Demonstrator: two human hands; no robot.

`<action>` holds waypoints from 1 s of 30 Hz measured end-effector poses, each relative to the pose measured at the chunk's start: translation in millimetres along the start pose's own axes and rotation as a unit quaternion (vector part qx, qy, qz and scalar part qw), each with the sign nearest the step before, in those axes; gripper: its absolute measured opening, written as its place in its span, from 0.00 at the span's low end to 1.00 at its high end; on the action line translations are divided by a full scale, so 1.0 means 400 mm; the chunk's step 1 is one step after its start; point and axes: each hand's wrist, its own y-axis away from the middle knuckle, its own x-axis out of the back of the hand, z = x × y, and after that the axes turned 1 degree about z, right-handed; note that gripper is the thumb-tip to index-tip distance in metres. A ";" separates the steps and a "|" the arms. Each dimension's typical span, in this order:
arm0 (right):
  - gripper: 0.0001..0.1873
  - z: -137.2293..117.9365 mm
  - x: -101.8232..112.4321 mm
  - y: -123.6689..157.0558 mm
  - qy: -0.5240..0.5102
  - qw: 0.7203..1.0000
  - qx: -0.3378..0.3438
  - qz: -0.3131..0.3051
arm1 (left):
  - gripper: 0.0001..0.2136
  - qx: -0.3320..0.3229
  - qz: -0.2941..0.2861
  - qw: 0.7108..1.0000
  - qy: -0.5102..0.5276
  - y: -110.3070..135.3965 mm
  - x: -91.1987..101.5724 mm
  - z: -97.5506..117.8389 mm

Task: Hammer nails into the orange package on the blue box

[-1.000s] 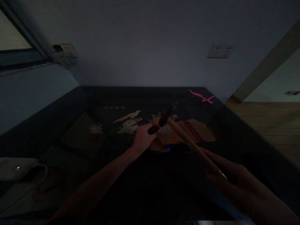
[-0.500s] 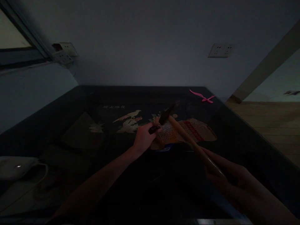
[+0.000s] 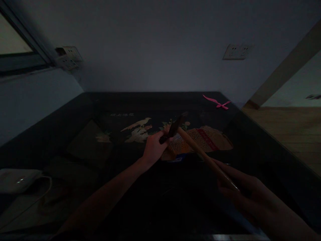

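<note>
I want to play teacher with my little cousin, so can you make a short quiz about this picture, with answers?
1. Which thing does the right grip hold?
A. a cup
B. a hammer by its wooden handle
C. a pair of scissors

2. True or false: the pink ribbon lies near the far right corner of the dark table.

3. Fill in the missing word: the speckled thing on the table has a ___ stripe across it.

Key: 1. B; 2. true; 3. red
</note>
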 end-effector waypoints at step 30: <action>0.30 0.000 -0.010 0.006 -0.012 1.000 -0.006 0.016 | 0.03 0.029 -0.010 0.999 -0.024 0.002 -0.002 -0.003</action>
